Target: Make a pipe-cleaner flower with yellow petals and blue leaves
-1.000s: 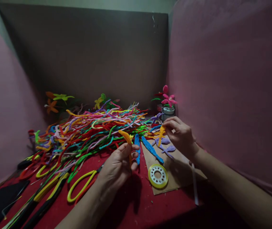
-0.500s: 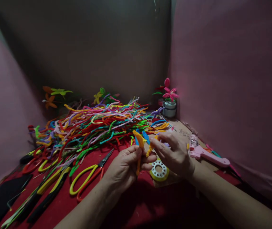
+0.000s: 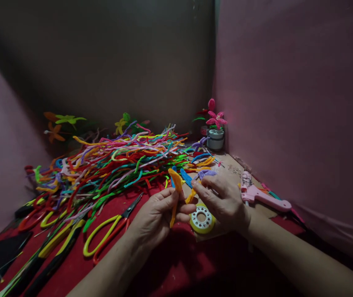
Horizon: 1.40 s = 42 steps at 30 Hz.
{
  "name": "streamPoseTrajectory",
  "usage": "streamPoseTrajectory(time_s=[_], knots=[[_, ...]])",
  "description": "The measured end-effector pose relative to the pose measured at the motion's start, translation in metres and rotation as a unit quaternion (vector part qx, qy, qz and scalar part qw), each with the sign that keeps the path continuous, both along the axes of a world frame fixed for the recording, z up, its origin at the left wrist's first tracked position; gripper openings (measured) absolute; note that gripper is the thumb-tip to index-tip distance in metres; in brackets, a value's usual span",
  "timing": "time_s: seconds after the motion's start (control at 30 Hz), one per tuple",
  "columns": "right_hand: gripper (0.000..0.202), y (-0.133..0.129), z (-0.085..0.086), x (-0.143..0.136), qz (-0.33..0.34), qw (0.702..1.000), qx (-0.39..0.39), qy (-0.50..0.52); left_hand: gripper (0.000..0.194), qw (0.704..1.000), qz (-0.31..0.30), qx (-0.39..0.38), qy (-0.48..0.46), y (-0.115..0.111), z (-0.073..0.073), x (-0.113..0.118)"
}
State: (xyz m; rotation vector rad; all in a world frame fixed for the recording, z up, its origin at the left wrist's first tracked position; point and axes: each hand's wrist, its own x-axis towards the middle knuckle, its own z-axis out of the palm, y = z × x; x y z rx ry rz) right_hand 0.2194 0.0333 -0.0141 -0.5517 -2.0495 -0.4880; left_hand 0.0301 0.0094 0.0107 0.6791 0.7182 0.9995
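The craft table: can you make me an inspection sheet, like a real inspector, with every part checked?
Surface: red cloth, with brown board towards the right.
Job's things: a curved orange piece and a smaller orange piece, both fuzzy.
Clutter: big tangled pile of fuzzy stems; scissors, tape roll and pink glue gun lie around the hands.
Hands: the left hand pinches the curved orange piece; the right hand is at the smaller one, its grip partly hidden.
Cables: nothing seen.
Surroundings: dark panel behind, pink wall covering right, pink flower in a grey pot.
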Motion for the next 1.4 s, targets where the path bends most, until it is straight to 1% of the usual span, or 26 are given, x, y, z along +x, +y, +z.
streamPoseTrajectory(time_s=[0.07, 0.1, 0.13, 0.27, 0.43, 0.63, 0.77, 0.93, 1.1, 1.2, 1.23, 1.3, 1.33, 1.4], knots=[[0.07, 0.0, -0.001, 0.003, 0.009, 1.0, -0.009, -0.02, 0.007, 1.0, -0.016, 0.001, 0.012, 0.0, 0.0, -0.001], [0.076, 0.0, -0.001, 0.004, 0.01, 1.0, -0.01, -0.023, 0.007, 1.0, -0.02, 0.004, 0.016, -0.001, -0.001, -0.001], [0.074, -0.001, 0.0, 0.004, 0.009, 1.0, -0.008, -0.024, 0.007, 1.0, -0.022, 0.009, 0.019, -0.001, -0.001, -0.001], [0.046, -0.002, 0.003, 0.003, -0.007, 0.999, 0.004, -0.034, 0.009, 0.998, -0.025, 0.033, 0.036, 0.0, -0.004, 0.002], [0.037, -0.003, 0.002, 0.0, -0.017, 0.999, 0.021, -0.024, 0.014, 0.997, -0.02, 0.039, 0.061, 0.001, -0.008, 0.005], [0.023, -0.003, -0.003, -0.001, -0.016, 1.0, 0.013, 0.003, 0.021, 0.995, -0.005, 0.045, 0.091, -0.004, -0.004, 0.007], [0.022, -0.006, -0.002, -0.002, -0.029, 0.999, 0.029, 0.004, 0.019, 0.994, 0.02, 0.057, 0.096, -0.006, -0.004, 0.008], [0.027, -0.012, 0.0, -0.005, -0.046, 0.999, 0.014, -0.002, 0.019, 0.989, 0.067, 0.07, 0.107, -0.006, -0.003, 0.008], [0.028, -0.017, 0.001, -0.008, -0.048, 0.998, -0.039, 0.016, 0.02, 0.988, 0.066, 0.075, 0.114, -0.008, -0.001, 0.008], [0.032, -0.018, 0.004, 0.007, -0.047, 0.995, -0.082, 0.035, 0.021, 0.987, 0.077, 0.068, 0.122, -0.008, 0.0, 0.007], [0.033, -0.017, 0.004, 0.017, -0.058, 0.992, -0.097, 0.046, 0.022, 0.987, 0.084, 0.066, 0.124, -0.007, 0.001, 0.006], [0.031, -0.016, 0.002, 0.042, -0.119, 0.984, -0.124, 0.049, 0.023, 0.985, 0.093, 0.063, 0.128, -0.007, 0.003, 0.005], [0.031, -0.015, -0.001, 0.056, -0.175, 0.973, -0.145, 0.042, 0.024, 0.985, 0.096, 0.062, 0.13, -0.007, 0.004, 0.004], [0.037, -0.014, -0.01, 0.084, -0.285, 0.937, -0.201, -0.015, 0.024, 0.984, 0.101, 0.06, 0.131, -0.006, 0.005, 0.002]])
